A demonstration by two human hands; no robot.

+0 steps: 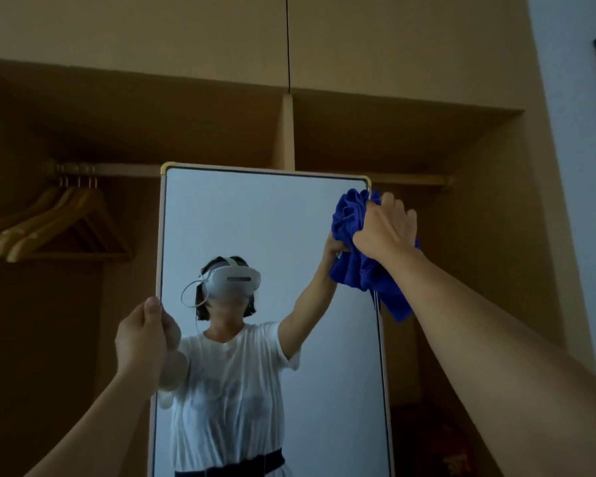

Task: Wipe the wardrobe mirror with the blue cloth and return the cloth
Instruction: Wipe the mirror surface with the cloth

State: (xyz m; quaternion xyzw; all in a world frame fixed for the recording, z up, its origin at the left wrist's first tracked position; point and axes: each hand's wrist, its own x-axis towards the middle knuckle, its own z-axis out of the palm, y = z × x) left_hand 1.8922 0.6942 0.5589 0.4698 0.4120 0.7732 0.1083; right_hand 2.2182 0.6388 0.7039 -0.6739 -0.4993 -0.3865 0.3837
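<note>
The mirror's lower part is cut off by the frame; the right hand presses the bunched blue cloth on its upper right edge, fingers hidden; the left hand clamps its left edge; the open wardrobe holds wooden hangers on a rail.

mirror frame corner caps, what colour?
Gold caps on a pale pinkish mirror frame; head view, the only one.

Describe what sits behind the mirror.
Behind the mirror is an open wardrobe: a rail with wooden hangers at left and a central divider. The section directly behind the glass is hidden.
</note>
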